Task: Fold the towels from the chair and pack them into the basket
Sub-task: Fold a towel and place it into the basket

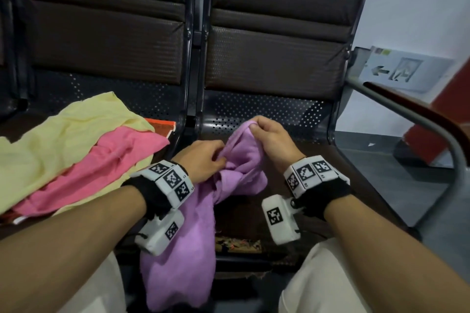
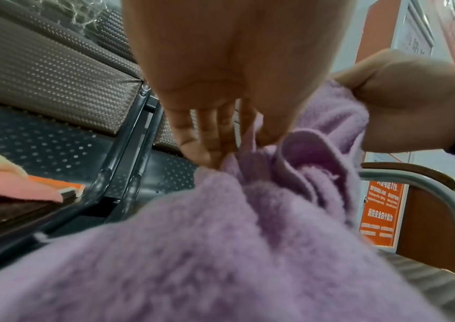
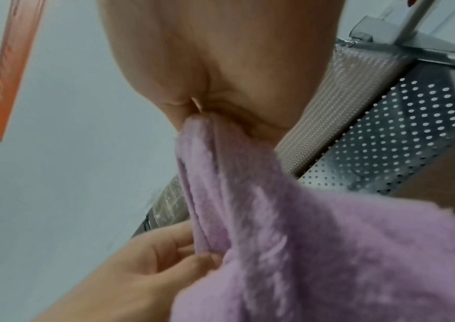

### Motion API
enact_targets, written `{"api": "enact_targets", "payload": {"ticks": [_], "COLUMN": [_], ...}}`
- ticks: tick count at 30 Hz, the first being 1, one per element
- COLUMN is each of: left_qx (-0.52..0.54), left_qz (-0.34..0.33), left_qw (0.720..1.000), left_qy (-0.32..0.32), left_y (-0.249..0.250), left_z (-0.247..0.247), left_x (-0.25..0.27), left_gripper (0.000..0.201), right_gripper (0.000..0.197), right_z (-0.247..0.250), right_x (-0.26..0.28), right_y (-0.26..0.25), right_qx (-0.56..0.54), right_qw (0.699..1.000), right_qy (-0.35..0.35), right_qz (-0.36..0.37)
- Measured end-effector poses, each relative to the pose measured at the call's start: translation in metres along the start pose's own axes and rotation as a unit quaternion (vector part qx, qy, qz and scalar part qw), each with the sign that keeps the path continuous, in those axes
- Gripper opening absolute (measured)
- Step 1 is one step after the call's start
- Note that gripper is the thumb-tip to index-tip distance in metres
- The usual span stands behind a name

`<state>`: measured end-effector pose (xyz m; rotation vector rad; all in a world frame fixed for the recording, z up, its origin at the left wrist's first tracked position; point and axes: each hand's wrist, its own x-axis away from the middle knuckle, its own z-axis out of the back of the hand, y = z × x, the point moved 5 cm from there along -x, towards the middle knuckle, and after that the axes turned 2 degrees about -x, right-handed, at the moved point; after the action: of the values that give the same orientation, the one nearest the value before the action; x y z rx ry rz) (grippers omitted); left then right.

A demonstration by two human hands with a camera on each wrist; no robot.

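Observation:
A purple towel hangs bunched between my two hands over the right seat and drops toward my lap. My right hand pinches its top edge, held higher. My left hand pinches a fold of the same towel lower and to the left. In the right wrist view the towel runs from my right fingers down to the left hand. A yellow towel and a pink towel lie loosely on the left seat. No basket is in view.
Dark padded backrests rise behind both seats. A grey metal armrest curves along the right side. An orange-edged flat object shows under the pink towel. My pale trouser legs frame the bottom. Grey floor lies to the right.

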<state>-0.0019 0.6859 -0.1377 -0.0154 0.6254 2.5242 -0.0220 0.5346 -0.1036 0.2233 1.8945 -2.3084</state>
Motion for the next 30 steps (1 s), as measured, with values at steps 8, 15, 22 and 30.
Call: {"api": "enact_targets", "payload": {"ticks": [8, 15, 22, 30], "left_qx": [-0.003, 0.182, 0.114, 0.219], "left_qz": [0.057, 0.025, 0.104, 0.134], "left_qw": [0.998, 0.982, 0.986, 0.965], "left_qy": [-0.011, 0.045, -0.066, -0.045], "left_y": [0.0, 0.014, -0.022, -0.03], "left_z": [0.012, 0.044, 0.018, 0.022], "left_x": [0.004, -0.004, 0.003, 0.01], "left_gripper": [0.022, 0.034, 0.02, 0.03], "right_gripper": [0.028, 0.007, 0.023, 0.041], "right_z": [0.067, 0.057, 0.054, 0.063], "right_x": [0.005, 0.001, 0.017, 0.055], "right_y": [-0.037, 0.01, 0.047, 0.083], "right_qx": [-0.037, 0.141, 0.402, 0.505], "right_qw": [0.956, 0.978, 0.907, 0.769], "right_qy": [0.242, 0.151, -0.027, -0.217], "right_qz": [0.16, 0.014, -0.125, -0.325]}}
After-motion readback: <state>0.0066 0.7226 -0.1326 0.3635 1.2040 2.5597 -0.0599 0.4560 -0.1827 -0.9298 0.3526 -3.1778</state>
